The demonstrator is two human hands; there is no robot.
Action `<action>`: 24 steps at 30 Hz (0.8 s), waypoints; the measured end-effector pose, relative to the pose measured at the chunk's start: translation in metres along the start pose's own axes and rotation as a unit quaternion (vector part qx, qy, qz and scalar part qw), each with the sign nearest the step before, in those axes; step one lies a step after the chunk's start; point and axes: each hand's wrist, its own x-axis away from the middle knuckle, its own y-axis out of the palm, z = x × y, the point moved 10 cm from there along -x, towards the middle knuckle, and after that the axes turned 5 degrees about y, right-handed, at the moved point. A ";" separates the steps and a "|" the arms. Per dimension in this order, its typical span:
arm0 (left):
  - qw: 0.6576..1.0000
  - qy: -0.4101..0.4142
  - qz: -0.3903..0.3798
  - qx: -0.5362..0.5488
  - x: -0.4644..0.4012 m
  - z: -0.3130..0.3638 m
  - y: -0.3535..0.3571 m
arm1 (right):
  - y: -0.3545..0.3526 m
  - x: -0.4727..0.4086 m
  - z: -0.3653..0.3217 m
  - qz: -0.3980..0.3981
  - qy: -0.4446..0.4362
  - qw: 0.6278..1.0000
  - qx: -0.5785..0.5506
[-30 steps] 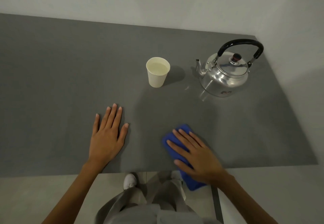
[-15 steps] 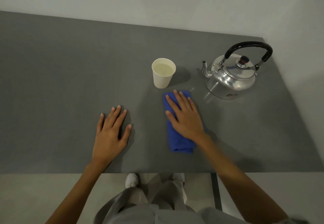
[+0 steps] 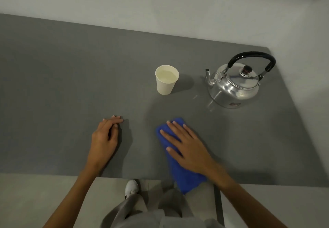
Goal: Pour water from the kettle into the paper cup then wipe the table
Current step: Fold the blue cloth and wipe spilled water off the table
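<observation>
- The right hand [image 3: 185,149], flat and open on the blue cloth [image 3: 187,177], has pulled it back to 6 o'clock, the near table [image 3: 53,85] edge.
- The left hand [image 3: 105,138] now curls, holding nothing.
- The paper cup [image 3: 166,79] is full, the kettle [image 3: 235,85] at its 3 o'clock; wiping goes on.

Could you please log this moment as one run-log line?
stage: wiping | right hand flat on cloth | left hand on table | cup filled | kettle upright

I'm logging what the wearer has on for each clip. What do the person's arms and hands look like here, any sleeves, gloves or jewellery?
Both forearms are bare up to the frame edge: no sleeves show. The left hand and right hand wear no gloves, and no rings, watch or bracelets are visible. The fingernails are short and look unpainted. Lower down, grey trousers and a white shoe show.
</observation>
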 end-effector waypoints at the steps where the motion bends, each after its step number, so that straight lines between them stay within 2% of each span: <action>1: 1.000 -0.008 0.000 0.000 0.000 0.000 -0.002 | -0.004 -0.009 0.012 -0.004 0.011 1.000 0.004; 4: 0.999 -0.039 0.009 -0.002 0.001 0.001 -0.006 | -0.012 -0.052 0.017 0.005 0.037 0.999 0.004; 9: 0.999 -0.027 0.025 -0.017 0.006 0.027 0.001 | -0.001 -0.092 -0.039 0.030 0.096 0.993 -0.053; 12: 1.000 -0.005 0.000 -0.010 0.006 0.049 0.026 | 0.004 -0.083 -0.066 0.005 0.065 0.982 -0.180; 14: 0.998 -0.002 -0.041 -0.046 0.006 0.059 0.053 | 0.002 -0.063 -0.053 -0.008 0.070 0.965 -0.251; 15: 0.993 -0.004 -0.069 -0.093 0.006 0.061 0.069 | 0.000 -0.051 -0.038 0.000 0.086 0.967 -0.240; 17: 0.969 -0.003 -0.122 -0.216 0.006 0.061 0.100 | -0.001 -0.024 0.000 0.015 0.126 0.981 -0.144; 19: 0.945 0.010 -0.138 -0.298 0.001 0.062 0.120 | -0.004 -0.002 0.031 0.021 0.147 0.987 -0.058; 24: 0.927 0.027 -0.171 -0.332 -0.015 0.077 0.157 | -0.015 0.027 0.094 0.026 0.227 0.974 -0.012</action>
